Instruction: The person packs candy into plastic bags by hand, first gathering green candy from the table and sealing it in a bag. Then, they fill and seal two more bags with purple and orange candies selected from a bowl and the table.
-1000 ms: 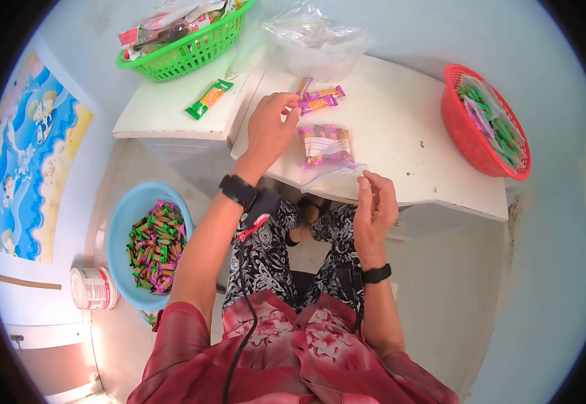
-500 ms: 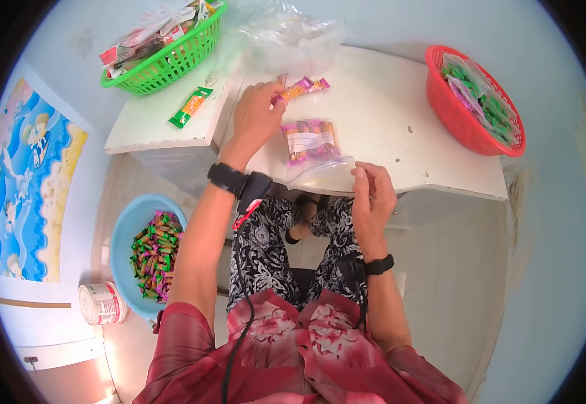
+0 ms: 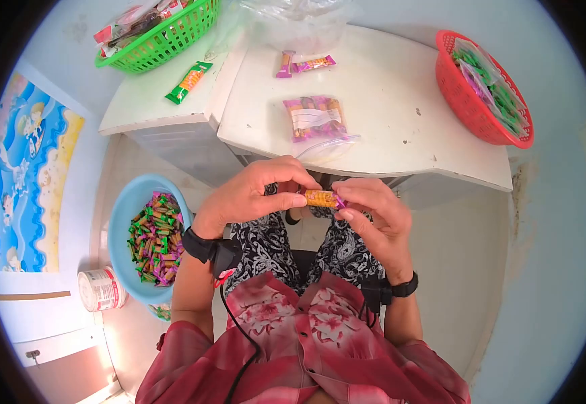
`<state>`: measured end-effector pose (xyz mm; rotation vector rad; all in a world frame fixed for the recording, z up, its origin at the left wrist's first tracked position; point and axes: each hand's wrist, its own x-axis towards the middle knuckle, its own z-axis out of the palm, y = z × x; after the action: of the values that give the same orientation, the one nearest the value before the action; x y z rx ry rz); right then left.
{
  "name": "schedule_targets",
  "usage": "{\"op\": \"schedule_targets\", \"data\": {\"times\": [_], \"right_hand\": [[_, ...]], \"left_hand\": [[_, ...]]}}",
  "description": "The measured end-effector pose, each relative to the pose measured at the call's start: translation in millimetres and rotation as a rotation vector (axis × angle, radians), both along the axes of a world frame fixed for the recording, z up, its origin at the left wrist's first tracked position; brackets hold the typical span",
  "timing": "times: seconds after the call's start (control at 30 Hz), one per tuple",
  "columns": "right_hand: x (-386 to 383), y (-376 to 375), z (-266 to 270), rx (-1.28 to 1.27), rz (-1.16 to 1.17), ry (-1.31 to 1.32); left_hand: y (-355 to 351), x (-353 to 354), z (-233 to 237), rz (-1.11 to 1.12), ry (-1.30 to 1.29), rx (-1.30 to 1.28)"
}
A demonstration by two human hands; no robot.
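Between both hands, above my lap, is a small purple-and-yellow wrapped snack bar (image 3: 320,198). My left hand (image 3: 259,192) pinches one end of it, and the fingers of my right hand (image 3: 377,212) grip the purple end of the wrapper. Beyond them on the white table (image 3: 380,87) lies a clear zip bag (image 3: 316,120) with several purple snack bars inside, its unsealed mouth toward me. Farther back lie two more purple snack bars, one upright (image 3: 285,64) and one slanted (image 3: 314,64).
A green snack bar (image 3: 188,82) lies at the left, near a green basket (image 3: 171,47) of packets. At the right stands a red basket (image 3: 451,94) holding bagged snacks. A blue basin (image 3: 121,236) of snack bars and a white tub (image 3: 97,289) are on the floor.
My left hand has come back from the far part of the table with a snack bar. My right hand has left the zip bag's mouth and meets it over my lap.
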<state>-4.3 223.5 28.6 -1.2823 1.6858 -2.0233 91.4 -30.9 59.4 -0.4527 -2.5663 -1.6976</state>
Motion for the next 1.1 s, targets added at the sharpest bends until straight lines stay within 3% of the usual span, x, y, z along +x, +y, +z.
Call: {"op": "schedule_targets", "data": {"times": [0.1,0.2,0.33,0.43,0.53,0.63,1.1], "right_hand": [[0,5,-7,0.020,-0.017,0.033],[3,10,-8,-0.001,-0.105,0.021],[3,17,-5,0.001,-0.240,0.051],[4,13,-2,0.028,-0.302,0.071],[3,5,-10,0.020,-0.346,0.184],[-4,0,-16,0.029,-0.403,0.406],[-28,-72,-28,-0.028,-0.504,0.420]], "left_hand": [[3,-1,-8,0.008,0.026,0.020],[12,-2,-5,0.227,0.083,0.102],[11,-10,-9,0.566,0.447,-0.310],[15,-18,-12,0.584,0.609,-0.583],[25,-29,-18,0.635,0.667,-0.677],[29,-38,-21,0.663,0.681,-0.698],[36,-52,-22,0.724,0.772,-0.616]]}}
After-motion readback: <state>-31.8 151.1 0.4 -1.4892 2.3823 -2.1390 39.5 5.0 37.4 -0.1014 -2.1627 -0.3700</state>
